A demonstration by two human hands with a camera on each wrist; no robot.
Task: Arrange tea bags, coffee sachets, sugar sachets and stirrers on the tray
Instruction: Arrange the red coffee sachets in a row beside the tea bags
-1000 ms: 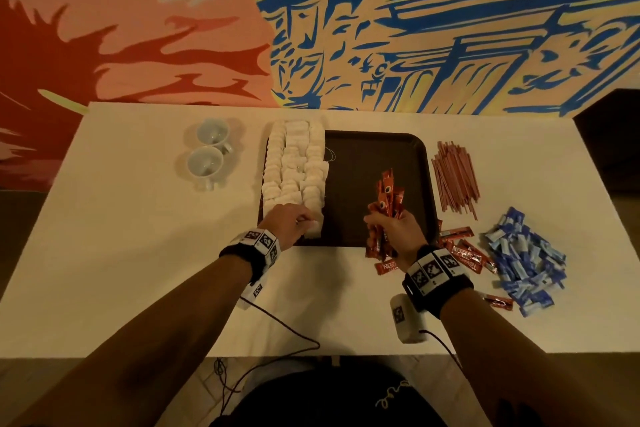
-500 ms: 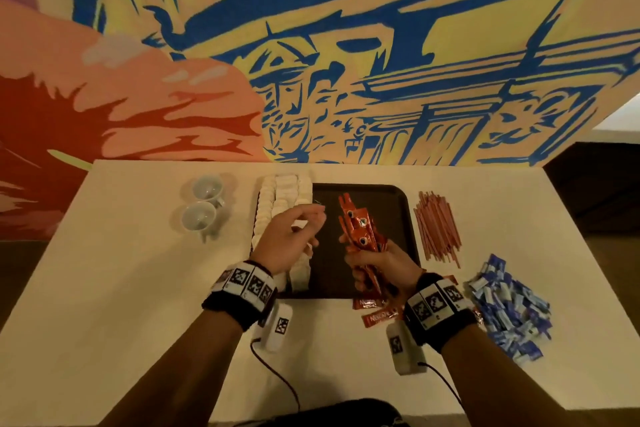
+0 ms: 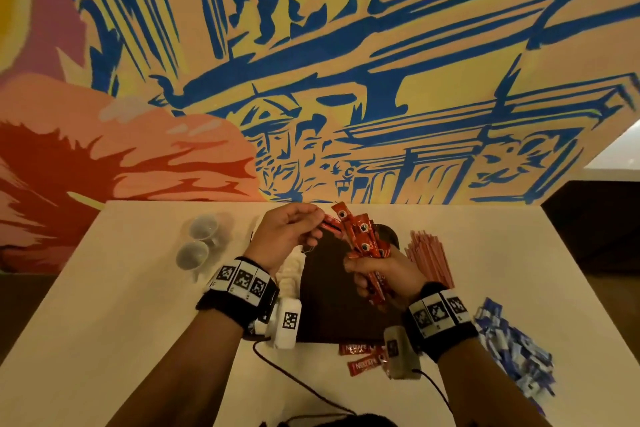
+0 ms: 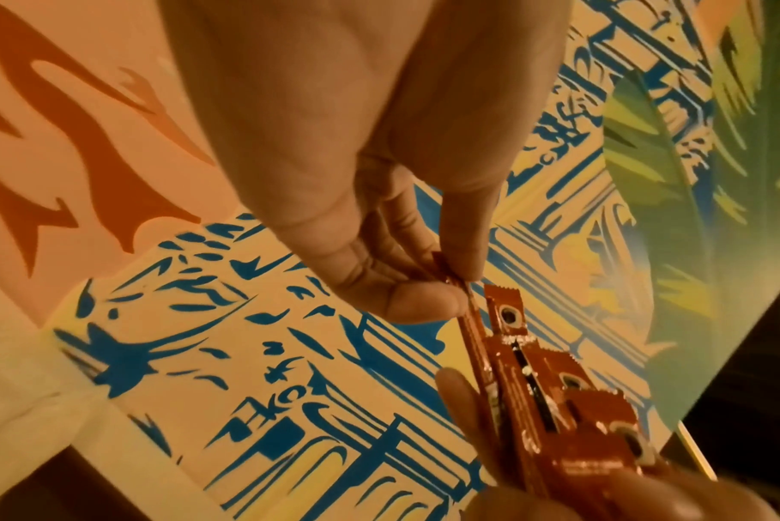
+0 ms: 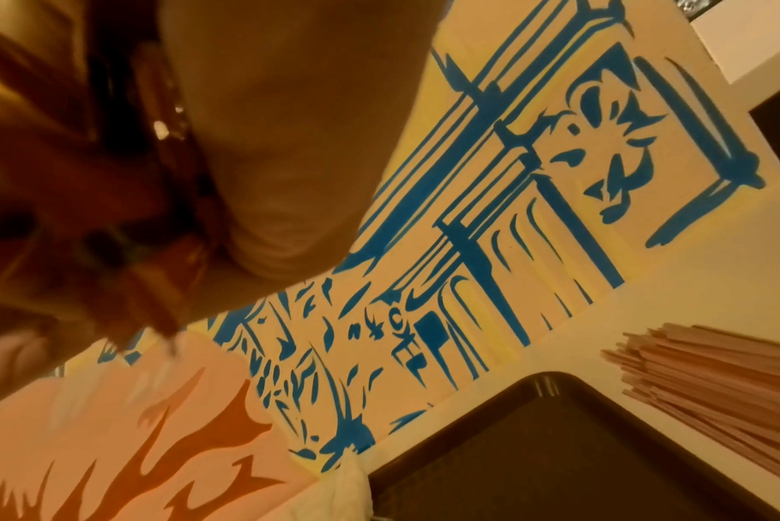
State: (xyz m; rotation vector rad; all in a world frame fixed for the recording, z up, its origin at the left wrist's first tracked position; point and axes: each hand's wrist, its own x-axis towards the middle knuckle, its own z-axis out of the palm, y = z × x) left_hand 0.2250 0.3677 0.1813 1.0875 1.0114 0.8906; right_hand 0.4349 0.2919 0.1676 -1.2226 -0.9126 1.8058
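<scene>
Behind both hands (image 3: 381, 270), most of the tray (image 3: 332, 315) hides.

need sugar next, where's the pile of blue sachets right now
In the head view the blue sachets lie heaped on the table at the near right, right of the right hand and nearer than the stirrers.

My left hand (image 4: 370, 148) fills top of view, thumb and fingers (image 4: 405, 303) pinching top end of one red coffee sachet (image 4: 477, 338). Sachet sits at edge of fanned bunch of red coffee sachets (image 4: 570, 416), lower right. My right hand (image 4: 646, 493) grips bunch from below, blurred. Painted wall (image 4: 290, 370) behind: blue strokes, orange shapes, green leaf.
</scene>
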